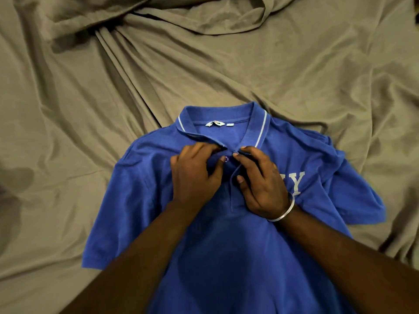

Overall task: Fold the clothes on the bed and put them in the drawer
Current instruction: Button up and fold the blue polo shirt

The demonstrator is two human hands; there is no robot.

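Both hands meet at the placket of a blue polo shirt lying face up on the bed: the left hand pinches one edge, the right hand, wearing a silver bangle, pinches the other beside a button. Beyond the collar spreads a wrinkled tan bedsheet.

Matt blue cloth polo shirt; creased matt bedsheet; shiny metal bangle.

Rumpled olive-tan bedsheet, dim light
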